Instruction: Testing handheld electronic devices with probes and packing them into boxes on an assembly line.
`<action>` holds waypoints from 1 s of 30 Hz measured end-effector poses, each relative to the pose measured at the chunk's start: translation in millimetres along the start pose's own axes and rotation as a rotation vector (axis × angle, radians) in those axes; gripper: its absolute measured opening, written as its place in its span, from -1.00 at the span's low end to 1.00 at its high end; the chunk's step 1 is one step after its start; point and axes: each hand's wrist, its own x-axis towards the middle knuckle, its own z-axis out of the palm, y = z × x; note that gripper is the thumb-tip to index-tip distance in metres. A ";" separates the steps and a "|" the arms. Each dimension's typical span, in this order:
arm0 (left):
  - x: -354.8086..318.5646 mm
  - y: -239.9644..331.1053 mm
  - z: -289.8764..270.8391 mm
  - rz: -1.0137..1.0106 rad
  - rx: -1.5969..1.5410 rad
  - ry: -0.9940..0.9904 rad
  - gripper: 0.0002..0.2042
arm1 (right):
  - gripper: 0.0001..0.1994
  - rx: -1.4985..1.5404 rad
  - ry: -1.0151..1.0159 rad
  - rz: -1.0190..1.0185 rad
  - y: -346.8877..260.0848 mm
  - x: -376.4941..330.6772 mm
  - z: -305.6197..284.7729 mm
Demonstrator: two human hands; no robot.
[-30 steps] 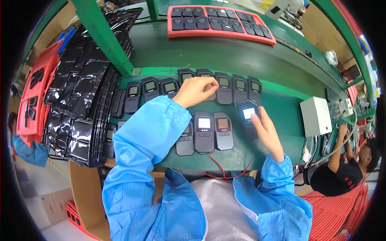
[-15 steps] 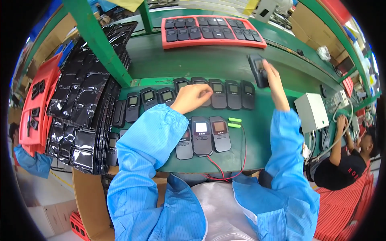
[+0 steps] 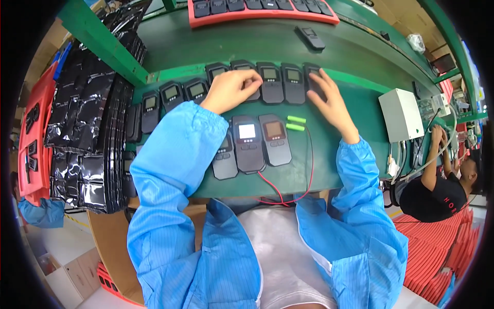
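Note:
A row of dark handheld meters with small screens, one of them a meter (image 3: 271, 82), lies along the bench's far side. My left hand (image 3: 231, 88) is over this row, fingers curled together; whatever they hold, if anything, is hidden. My right hand (image 3: 329, 100) is open, thumb and fingers spread beside the row's rightmost meter (image 3: 310, 72). Nearer me lie a meter with a lit white screen (image 3: 248, 147), a meter with a brownish screen (image 3: 275, 141) and a third meter (image 3: 225, 162), partly behind my left sleeve. Two green battery cells (image 3: 296, 123) lie right of them, near a red wire (image 3: 311, 165).
A single meter (image 3: 310, 38) lies on the green belt (image 3: 231, 46) beyond the bench. Farther back is a red tray (image 3: 267, 18) of meters. Black plastic trays (image 3: 87, 118) are stacked at left. A white box (image 3: 400, 114) stands at right, near another person (image 3: 437, 190).
My right hand has let go of a meter, now lying on the belt, and has come back toward the row with fingers spread. My left hand stays curled over the row. The view has shifted.

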 end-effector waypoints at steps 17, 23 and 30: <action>2.4 19.5 -4.9 0.013 -0.347 -0.131 -0.72 | -0.61 1.524 -0.067 0.430 -67.8 -3.4 -9.5; 1.1 23.3 -2.7 -0.178 -0.850 -0.227 -0.74 | -0.69 1.020 -0.059 0.311 -78.8 -6.7 2.7; 5.5 10.9 -12.8 -0.395 -1.036 0.037 -0.75 | -0.75 0.169 -0.146 -0.091 -62.4 -22.9 -28.6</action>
